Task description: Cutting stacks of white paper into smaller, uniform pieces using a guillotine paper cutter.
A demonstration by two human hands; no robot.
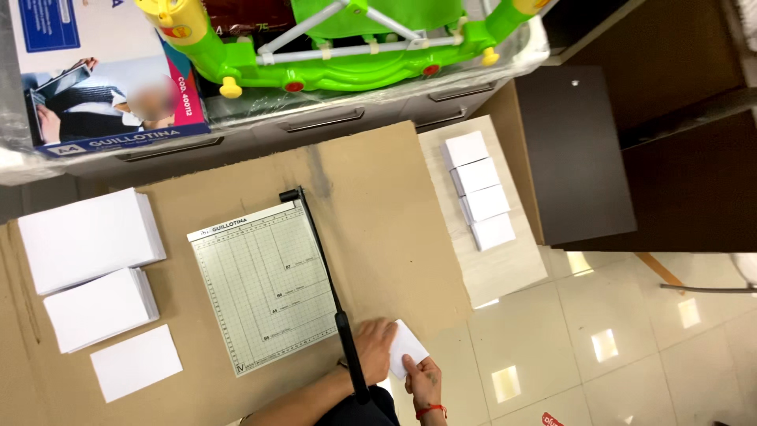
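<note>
Bright, even overhead light fills the room. Just right of the grips, the glossy floor tiles throw back square glare patches. Shadows stay soft on the cardboard surface. Focus is sharp, edges slightly stretched.

Bare cardboard lies open right of the cutter. Paper stacks crowd the left side. Small card piles occupy the right strip.

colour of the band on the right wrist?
Red band on the right hand, clearest in the head view.
</note>
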